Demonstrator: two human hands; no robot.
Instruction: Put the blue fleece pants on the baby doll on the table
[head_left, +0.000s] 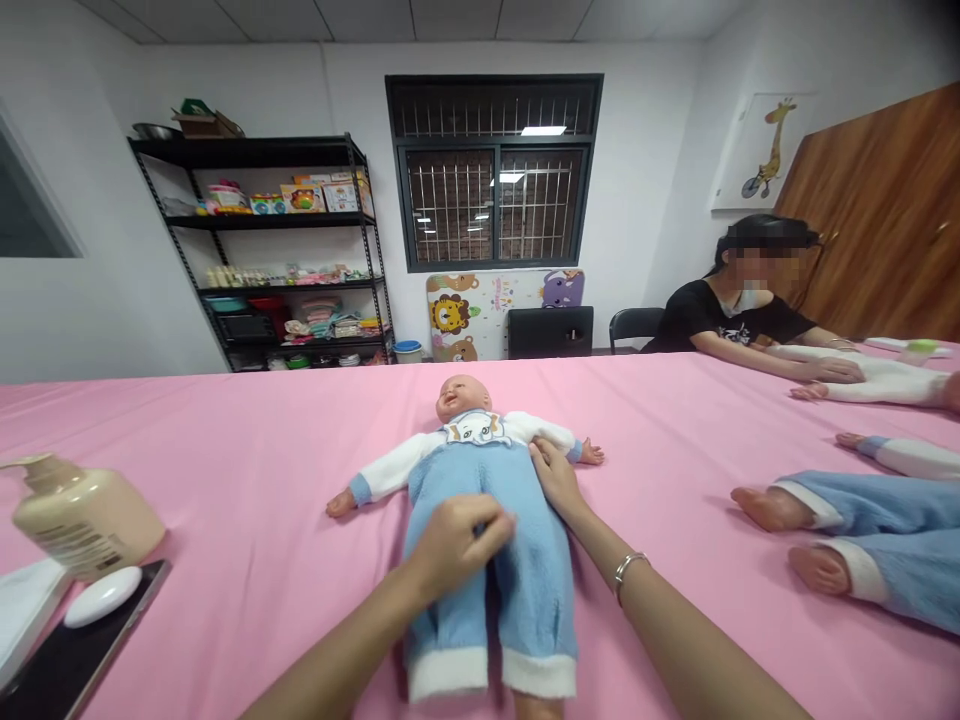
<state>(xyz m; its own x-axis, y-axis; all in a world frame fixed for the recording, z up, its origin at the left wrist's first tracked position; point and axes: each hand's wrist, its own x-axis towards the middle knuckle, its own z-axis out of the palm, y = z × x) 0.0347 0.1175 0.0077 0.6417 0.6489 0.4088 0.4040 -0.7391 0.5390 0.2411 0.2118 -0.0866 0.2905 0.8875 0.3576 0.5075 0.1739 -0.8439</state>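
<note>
A baby doll (463, 398) lies on its back on the pink-covered table, arms spread and head away from me. It wears a blue and white romper (442, 475) with an animal face on the chest. My left hand (461, 545) is over the romper's upper legs, fingers curled and slightly blurred; whether anything is in them is hidden. At the side of the doll's chest, below the sleeve, my right hand (556, 478) has its fingers closed against the romper cloth. A bracelet circles my right wrist.
On the left are a pump bottle (90, 515), a phone (90, 640) and a white oval object (103, 597) on it. To the right lies another doll in blue trousers (892, 535). Beyond it a person (739, 300) handles a doll in white (889, 378).
</note>
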